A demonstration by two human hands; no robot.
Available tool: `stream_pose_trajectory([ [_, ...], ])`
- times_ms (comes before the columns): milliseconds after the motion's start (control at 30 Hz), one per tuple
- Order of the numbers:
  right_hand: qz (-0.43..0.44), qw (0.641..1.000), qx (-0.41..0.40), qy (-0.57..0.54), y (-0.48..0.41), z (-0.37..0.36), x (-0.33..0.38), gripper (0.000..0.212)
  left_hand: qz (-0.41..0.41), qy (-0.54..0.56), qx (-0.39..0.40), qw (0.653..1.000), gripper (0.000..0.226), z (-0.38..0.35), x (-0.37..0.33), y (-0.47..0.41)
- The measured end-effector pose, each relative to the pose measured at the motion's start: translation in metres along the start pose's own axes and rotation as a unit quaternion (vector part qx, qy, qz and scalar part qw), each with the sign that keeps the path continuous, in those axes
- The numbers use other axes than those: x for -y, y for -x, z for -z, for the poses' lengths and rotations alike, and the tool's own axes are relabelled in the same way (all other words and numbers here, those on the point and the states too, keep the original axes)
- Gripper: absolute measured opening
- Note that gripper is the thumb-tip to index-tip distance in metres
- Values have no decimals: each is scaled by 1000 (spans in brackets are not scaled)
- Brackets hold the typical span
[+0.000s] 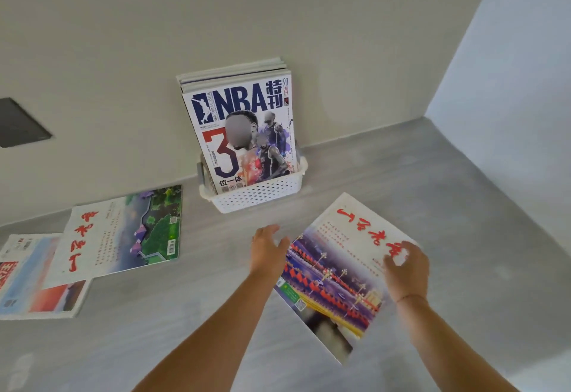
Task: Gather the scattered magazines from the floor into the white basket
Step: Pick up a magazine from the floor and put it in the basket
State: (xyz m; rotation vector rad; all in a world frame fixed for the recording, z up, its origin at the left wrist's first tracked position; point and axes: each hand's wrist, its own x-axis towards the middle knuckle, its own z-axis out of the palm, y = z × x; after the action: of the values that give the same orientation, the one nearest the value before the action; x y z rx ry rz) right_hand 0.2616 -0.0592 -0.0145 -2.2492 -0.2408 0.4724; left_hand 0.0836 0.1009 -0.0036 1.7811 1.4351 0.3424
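Note:
A white perforated basket (259, 197) stands against the wall with several magazines upright in it; an NBA magazine (244, 132) is at the front. A magazine with red calligraphy and a night street photo (336, 271) lies on the grey floor to the lower right of the basket. My left hand (267, 248) touches its left edge, fingers apart. My right hand (404, 271) rests on its right edge with fingers curled over it. Two more magazines lie at the left: one with a green landscape cover (123, 231), overlapping another with a blue and red cover (34, 280).
The beige wall (278, 14) runs behind the basket and meets a pale blue wall (509, 51) at the right corner. A dark panel (18, 122) is set in the wall at the left. Grey floor (185, 314) spreads between the magazines.

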Motion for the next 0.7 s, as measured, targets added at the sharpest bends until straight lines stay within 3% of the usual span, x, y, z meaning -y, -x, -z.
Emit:
stream_pose_trajectory([
  [133, -49, 992, 35, -108, 31, 9, -25, 33, 5, -71, 84, 994, 38, -19, -7, 13],
  [267, -99, 973, 64, -200, 47, 12, -25, 45, 22, -102, 118, 987, 38, -21, -14, 10],
  [400, -100, 960, 98, -242, 48, 17, -24, 43, 61, 1, 166, 984, 30, -17, -16, 11],
  [567, -102, 952, 126, -261, 42, 23, -22, 50, 10, 39, 130, 991, 9, -10, -15, 20],
  [700, -138, 936, 168, -277, 25, 21, -13, 43, -9, 140, 137, 981, 14, 10, -34, 22],
])
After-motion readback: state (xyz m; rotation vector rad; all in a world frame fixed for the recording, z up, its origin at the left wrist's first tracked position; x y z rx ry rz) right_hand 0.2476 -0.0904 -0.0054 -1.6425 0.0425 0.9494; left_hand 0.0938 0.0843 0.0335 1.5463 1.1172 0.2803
